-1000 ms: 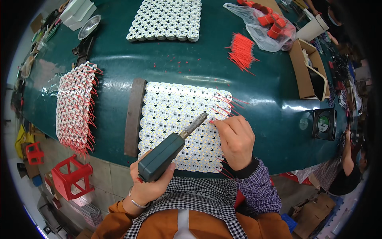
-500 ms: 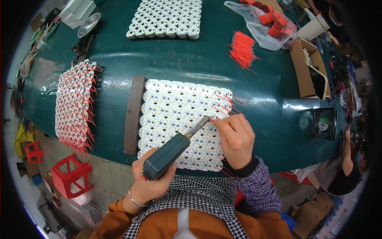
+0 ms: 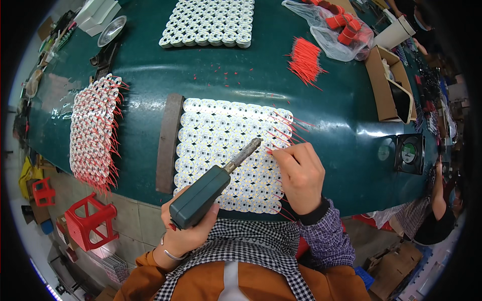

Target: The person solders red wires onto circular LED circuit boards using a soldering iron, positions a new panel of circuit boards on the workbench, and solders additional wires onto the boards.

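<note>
A panel of white round LED boards (image 3: 216, 135) lies on the green table in front of me. My left hand (image 3: 190, 237) is closed round a dark green soldering gun (image 3: 200, 196), its metal tip slanting up and right over the panel. My right hand (image 3: 303, 173) pinches a short red wire (image 3: 270, 151) at the panel's right side, a little away from the gun's tip. Other red wires (image 3: 297, 131) stick out from the panel's right edge, above and below this hand. Along the panel's left edge lies a brown bar (image 3: 168, 145).
Wired boards (image 3: 93, 135) are piled at left; a stack of bare boards (image 3: 208, 22) stands at the far side. Loose red wires (image 3: 305, 60), a plastic bag of wire bundles (image 3: 346, 40), a cardboard box (image 3: 384, 85) and a black fan (image 3: 409, 154) lie to the right.
The soldering gun has drawn back up and left, so its tip is apart from the right fingers. My right hand stays nearly in place, still pinching the red wire.
</note>
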Motion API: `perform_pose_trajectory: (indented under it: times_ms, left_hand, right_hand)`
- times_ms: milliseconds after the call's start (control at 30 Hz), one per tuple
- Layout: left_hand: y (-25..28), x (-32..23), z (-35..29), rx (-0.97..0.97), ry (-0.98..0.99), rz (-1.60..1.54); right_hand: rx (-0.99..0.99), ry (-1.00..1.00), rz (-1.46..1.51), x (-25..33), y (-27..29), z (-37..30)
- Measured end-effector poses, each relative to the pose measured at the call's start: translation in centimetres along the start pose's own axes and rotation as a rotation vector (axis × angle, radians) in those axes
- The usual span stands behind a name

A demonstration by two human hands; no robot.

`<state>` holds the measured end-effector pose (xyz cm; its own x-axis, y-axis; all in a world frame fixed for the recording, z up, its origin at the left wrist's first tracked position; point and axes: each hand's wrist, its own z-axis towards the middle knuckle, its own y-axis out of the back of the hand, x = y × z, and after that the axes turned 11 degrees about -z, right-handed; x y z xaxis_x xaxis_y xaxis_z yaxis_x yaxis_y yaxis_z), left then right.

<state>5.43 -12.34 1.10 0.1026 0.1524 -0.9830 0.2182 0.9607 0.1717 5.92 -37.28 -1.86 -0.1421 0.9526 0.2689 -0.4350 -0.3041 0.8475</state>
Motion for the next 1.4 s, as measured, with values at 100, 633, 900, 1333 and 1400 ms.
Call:
perform_pose_trajectory:
  times_ms: [100, 633, 900, 1333, 1400]
  left_hand:
    - [0.3, 0.7, 0.0, -0.020, -0.064, 0.029]
    - [0.3, -0.1, -0.8, 0.072, 0.014, -0.032]
    - [0.0, -0.1, -0.9, 0.131, 0.059, -0.025]
    - [0.0, -0.3, -0.5, 0.149, 0.038, 0.031]
    - [0.0, -0.3, -0.4, 0.152, 0.021, 0.034]
  right_hand:
    - [0.066, -0.020, -0.049, 0.0, 1.9, -0.4]
    - [0.039, -0.035, 0.069, 0.3, 0.8, -1.9]
    - [0.045, -0.041, 0.067, 0.1, 0.7, -1.9]
    - [0.060, -0.043, 0.011, 0.2, 0.5, -1.9]
    - [0.059, -0.043, 0.009, 0.2, 0.4, -1.8]
